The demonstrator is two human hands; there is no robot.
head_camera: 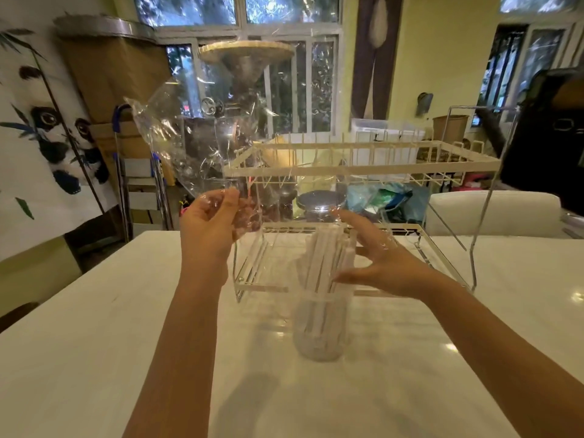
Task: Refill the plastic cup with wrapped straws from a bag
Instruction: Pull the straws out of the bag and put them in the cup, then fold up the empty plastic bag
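Note:
A clear plastic cup [317,330] stands upright on the white table [94,343], holding a bundle of several white wrapped straws [327,263] that stick out above its rim. A large clear plastic bag [221,128] is raised above the cup and looks empty. My left hand [210,222] pinches the bag's lower left edge. My right hand [376,260] is spread beside the straws on their right, fingers apart, thumb near the bundle, with the bag's film draped over its fingertips.
A two-tier cream wire dish rack [363,165] stands on the table right behind the cup. Beyond it are a metal-lidded jar [320,202], a white chair back [493,213] and room clutter. A panda banner [47,131] hangs at left.

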